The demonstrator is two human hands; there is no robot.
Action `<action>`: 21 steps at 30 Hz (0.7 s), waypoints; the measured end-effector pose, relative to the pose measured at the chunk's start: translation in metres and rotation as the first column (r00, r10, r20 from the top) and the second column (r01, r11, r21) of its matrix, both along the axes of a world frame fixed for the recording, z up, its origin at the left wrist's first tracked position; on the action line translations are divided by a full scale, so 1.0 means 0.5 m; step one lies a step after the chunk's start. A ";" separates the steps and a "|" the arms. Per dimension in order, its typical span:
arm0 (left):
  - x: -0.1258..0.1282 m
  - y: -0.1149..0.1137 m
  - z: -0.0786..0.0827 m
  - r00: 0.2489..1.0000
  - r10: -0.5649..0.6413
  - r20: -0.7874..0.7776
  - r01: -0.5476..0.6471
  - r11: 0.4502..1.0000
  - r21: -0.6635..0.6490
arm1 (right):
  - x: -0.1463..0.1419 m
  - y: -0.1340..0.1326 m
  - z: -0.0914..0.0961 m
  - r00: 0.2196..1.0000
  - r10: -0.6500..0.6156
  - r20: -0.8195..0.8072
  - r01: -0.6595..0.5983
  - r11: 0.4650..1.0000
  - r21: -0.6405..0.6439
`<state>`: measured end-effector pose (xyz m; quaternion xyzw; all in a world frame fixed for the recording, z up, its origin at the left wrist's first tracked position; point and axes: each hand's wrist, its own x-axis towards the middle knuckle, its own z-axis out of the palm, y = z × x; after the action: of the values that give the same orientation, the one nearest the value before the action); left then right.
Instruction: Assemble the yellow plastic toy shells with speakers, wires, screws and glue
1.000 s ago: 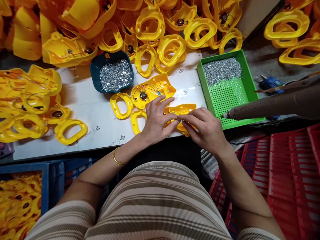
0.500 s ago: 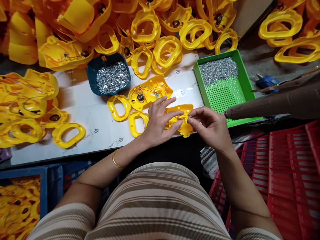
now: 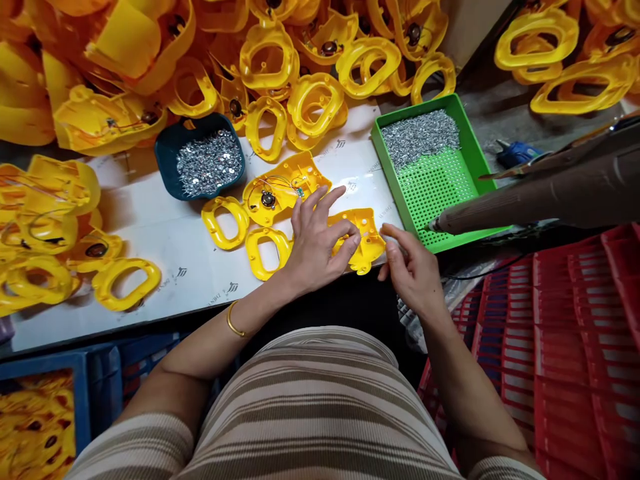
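Observation:
A yellow plastic shell (image 3: 369, 240) lies on the table between my hands, its hollow side with small posts facing up. Over its left part is my left hand (image 3: 320, 243), thumb and index fingertips pressed together and the other fingers stretched out. Whatever is in that pinch is too small to make out. My right hand (image 3: 413, 270) is at the shell's right edge, thumb against a bent index finger; I cannot tell what it pinches. Just beyond my left hand rests a wired yellow shell (image 3: 280, 180) with a round dark part. Two yellow oval rings (image 3: 224, 223) sit beside it.
A dark teal bin (image 3: 167, 157) of small shiny metal parts stands left, a green perforated tray (image 3: 434, 190) of screws right. A brown-wrapped tool (image 3: 525, 207) reaches over the tray. Yellow shells and rings (image 3: 267, 57) are piled behind. Red crates (image 3: 585, 333) stand below right.
My right hand has drawn back from the middle of the shell to its right edge. My left thumb and index finger have come together. The view has shifted slightly.

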<state>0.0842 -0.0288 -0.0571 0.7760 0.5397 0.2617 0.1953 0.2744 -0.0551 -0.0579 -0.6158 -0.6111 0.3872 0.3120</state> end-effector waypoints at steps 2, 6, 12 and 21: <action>0.008 0.001 -0.005 0.999 -0.027 -0.040 0.027 1.000 -0.016 | -0.001 -0.009 -0.014 0.997 0.043 -0.070 -0.049 0.994 -0.096; 0.020 0.004 -0.007 0.996 -0.051 -0.072 0.048 0.998 -0.034 | -0.006 -0.018 -0.030 0.996 0.076 -0.050 -0.077 0.997 -0.021; 0.023 0.002 -0.001 0.992 -0.069 -0.102 0.062 0.996 -0.067 | -0.010 -0.023 -0.033 0.990 0.121 0.072 -0.126 0.989 0.077; 0.023 0.000 0.000 0.988 -0.073 -0.135 0.065 0.996 -0.064 | -0.016 -0.032 -0.026 0.989 0.128 0.074 -0.133 0.988 0.074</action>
<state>0.0958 -0.0290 -0.0570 0.8040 0.5323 0.1848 0.1898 0.2666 -0.0710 -0.0707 -0.5747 -0.6754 0.3608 0.2886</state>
